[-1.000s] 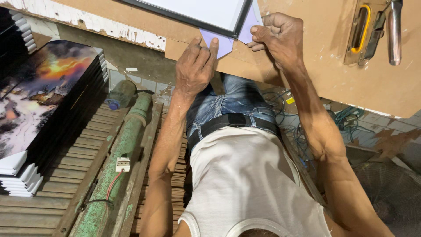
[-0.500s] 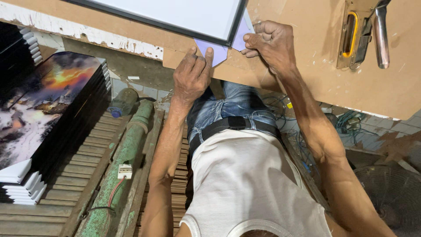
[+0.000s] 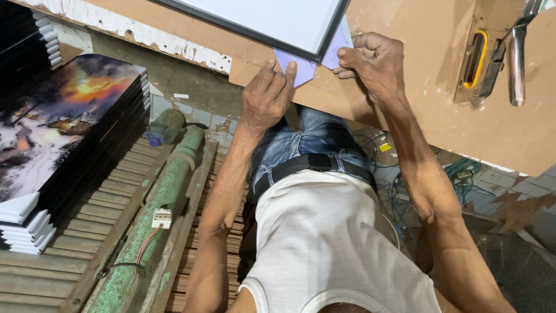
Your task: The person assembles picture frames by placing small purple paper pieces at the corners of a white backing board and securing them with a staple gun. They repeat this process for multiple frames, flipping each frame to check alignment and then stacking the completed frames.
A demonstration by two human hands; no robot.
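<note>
1. Single view, worn on the head; no second view to share ground with.
2. Looks steeply down along the wearer's own chest and arms, white vest filling the lower middle.
3. Faces forward over the board (image 3: 440, 110) at the top edge, with the frame (image 3: 272, 23) cut off by the upper border.
4. Sits close: left hand (image 3: 267, 95) and right hand (image 3: 370, 64) at arm's reach, in the upper centre.
5. Takes in the floor to the left, with the picture stack (image 3: 63, 139) and green pipe (image 3: 165, 203) farther below.
6. Catches the stapler (image 3: 478, 58) at the top right.
</note>
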